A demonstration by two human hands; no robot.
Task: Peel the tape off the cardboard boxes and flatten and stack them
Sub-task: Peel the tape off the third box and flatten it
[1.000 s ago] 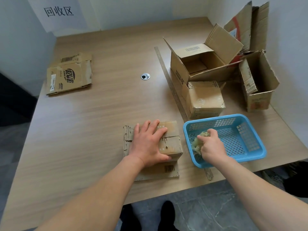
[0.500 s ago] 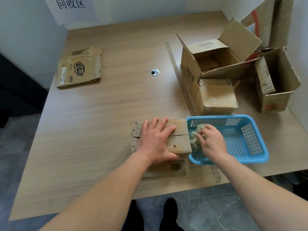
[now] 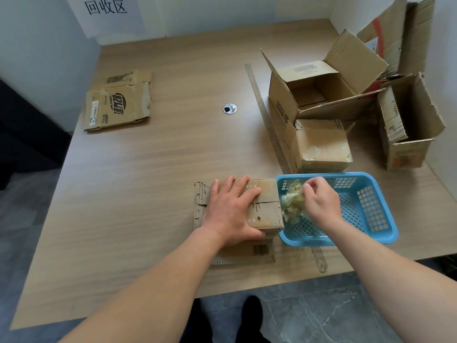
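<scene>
My left hand [image 3: 232, 209] lies flat on a small, partly flattened cardboard box [image 3: 265, 214] at the table's near edge, fingers straight, pressing it down. Right beside the box, a blue plastic basket [image 3: 366, 209] holds a crumpled wad of peeled tape [image 3: 291, 204] in its left end. Over that end, my right hand [image 3: 321, 201] has curled fingers whose tips pinch the wad's upper edge. Flattened boxes [image 3: 118, 102] form a stack at the far left of the table.
At the right stand a large open box [image 3: 319, 87], a taped smaller box [image 3: 321, 144] in front of it and another open box [image 3: 408, 125] on its side. A long ruler [image 3: 267, 120] lies along them. A cable hole [image 3: 229, 109] sits mid-table.
My right hand has lifted slightly inside the basket, from gripping the tape wad to holding only its upper edge. My left hand and the box stayed in place.
</scene>
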